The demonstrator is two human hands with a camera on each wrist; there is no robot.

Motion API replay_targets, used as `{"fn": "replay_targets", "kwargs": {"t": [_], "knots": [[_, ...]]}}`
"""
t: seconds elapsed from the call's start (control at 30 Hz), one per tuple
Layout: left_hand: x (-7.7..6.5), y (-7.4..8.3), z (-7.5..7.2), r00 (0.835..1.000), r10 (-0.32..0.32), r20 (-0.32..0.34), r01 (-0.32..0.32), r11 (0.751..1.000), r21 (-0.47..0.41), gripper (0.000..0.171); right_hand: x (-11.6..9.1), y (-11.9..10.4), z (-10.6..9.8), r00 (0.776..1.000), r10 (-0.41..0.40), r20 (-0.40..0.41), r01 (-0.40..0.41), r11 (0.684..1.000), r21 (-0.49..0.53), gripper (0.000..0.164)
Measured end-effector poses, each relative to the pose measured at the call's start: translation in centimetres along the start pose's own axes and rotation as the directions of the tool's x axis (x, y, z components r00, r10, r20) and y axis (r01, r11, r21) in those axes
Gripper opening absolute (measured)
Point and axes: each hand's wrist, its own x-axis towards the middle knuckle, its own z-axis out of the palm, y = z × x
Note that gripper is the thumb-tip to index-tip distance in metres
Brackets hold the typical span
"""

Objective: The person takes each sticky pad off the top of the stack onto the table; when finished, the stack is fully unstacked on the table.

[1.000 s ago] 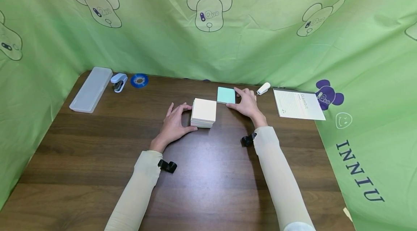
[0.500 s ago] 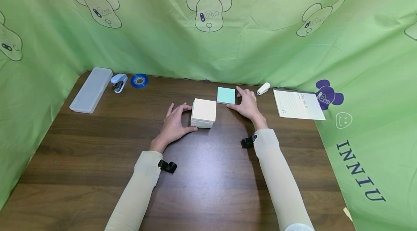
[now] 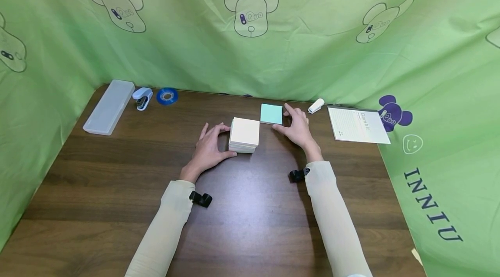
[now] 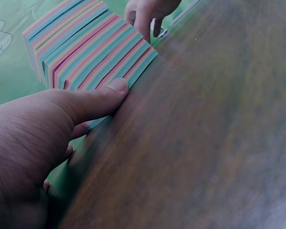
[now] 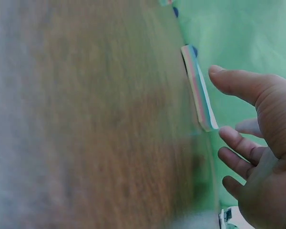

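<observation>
A tall block of stacked sticky notes (image 3: 245,131), pale on top with pink, blue and yellow layers (image 4: 86,45) on its side, stands mid-table. My left hand (image 3: 207,149) holds it from the left, thumb low against its near side and fingers towards its far side, partly hidden. Behind and to the right lies a thin pad of sticky notes (image 3: 271,113) with a teal top; its layered edge (image 5: 199,88) shows in the right wrist view. Just right of that pad is my right hand (image 3: 297,129), thumb and fingers spread apart with nothing between them.
Along the back left of the wooden table (image 3: 250,225) lie a translucent pencil case (image 3: 109,107), a light-blue stapler (image 3: 143,98) and a blue tape roll (image 3: 167,96). At the back right are a small white object (image 3: 316,106) and a notepad (image 3: 358,125). A green curtain (image 3: 250,60) hangs behind.
My right hand has drawn slightly right and away from the teal pad, which stays where it was. The left hand and the tall block have not moved.
</observation>
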Motion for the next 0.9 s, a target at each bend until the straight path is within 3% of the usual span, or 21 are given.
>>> {"fn": "replay_targets", "kwargs": {"t": [0.23,0.5,0.9], "knots": [[0.0,-0.1,-0.1,1.0,0.013,-0.005,-0.013,1.0,0.003,0.085,-1.2,-1.3,-0.2,0.998,-0.022,-0.062,0.026,0.997,0.066,0.089],[0.1,-0.1,-0.1,1.0,0.011,-0.002,-0.011,1.0,0.015,0.086,-2.3,-3.4,0.1,0.986,-0.1,-0.133,0.118,0.984,0.132,0.084],[-0.1,-0.3,0.0,1.0,0.025,-0.01,-0.025,0.999,-0.03,0.091,-4.0,-5.1,1.1,0.978,-0.152,-0.141,0.176,0.968,0.181,0.071]]}}
